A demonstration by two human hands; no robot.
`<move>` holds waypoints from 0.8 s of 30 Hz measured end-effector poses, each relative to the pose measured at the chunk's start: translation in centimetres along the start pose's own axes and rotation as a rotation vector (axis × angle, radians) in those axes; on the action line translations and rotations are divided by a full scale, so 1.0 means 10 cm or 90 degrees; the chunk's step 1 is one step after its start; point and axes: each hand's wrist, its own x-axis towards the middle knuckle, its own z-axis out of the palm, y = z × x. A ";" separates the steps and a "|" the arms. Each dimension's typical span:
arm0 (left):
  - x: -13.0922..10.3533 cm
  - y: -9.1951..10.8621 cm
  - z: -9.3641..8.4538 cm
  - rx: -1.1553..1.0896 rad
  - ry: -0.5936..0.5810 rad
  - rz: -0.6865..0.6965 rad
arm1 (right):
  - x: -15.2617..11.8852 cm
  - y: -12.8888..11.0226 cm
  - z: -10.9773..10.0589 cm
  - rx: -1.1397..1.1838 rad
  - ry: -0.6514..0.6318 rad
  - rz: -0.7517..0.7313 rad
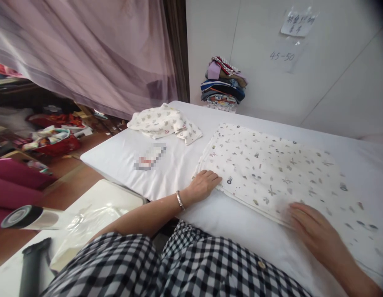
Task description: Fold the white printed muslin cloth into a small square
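Note:
A white printed cloth [265,165] with small grey and black motifs lies spread in flat layers on the white-covered table. My left hand [204,185], a silver bracelet at its wrist, has its fingers curled over the cloth's near left corner; the thumb is hidden. Farther right along the near edge, my right hand [313,227] rests on the cloth with fingers extended, their tips blurred. A crumpled piece of similar printed cloth [166,121] lies at the far left of the table.
A pixelated object [149,156] lies left of the cloth. Folded garments [224,86] are stacked against the wall. A side table [107,194] at my left bears a clear plastic bag and a dark-lidded bottle [27,216]. A pink curtain [117,49] hangs behind.

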 end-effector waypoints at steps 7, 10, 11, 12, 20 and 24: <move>0.10 -0.11 -0.05 -0.101 -0.028 -0.101 | 0.84 -0.87 0.58 0.078 -0.171 -0.120; 0.25 -0.17 -0.11 -0.113 -0.089 -0.172 | 1.04 -0.97 0.71 0.089 -0.221 -0.074; 0.30 -0.19 -0.13 -0.117 -0.113 -0.187 | 1.08 -0.96 0.74 0.105 -0.244 -0.044; 0.34 -0.20 -0.14 -0.121 -0.133 -0.199 | 1.11 -0.94 0.76 0.129 -0.264 -0.006; 0.36 -0.24 -0.09 -0.113 0.043 -0.027 | 1.22 -0.72 0.84 0.277 -0.326 0.259; 0.25 -0.18 -0.07 -0.097 0.104 0.083 | 1.24 -0.74 0.87 0.262 -0.306 0.261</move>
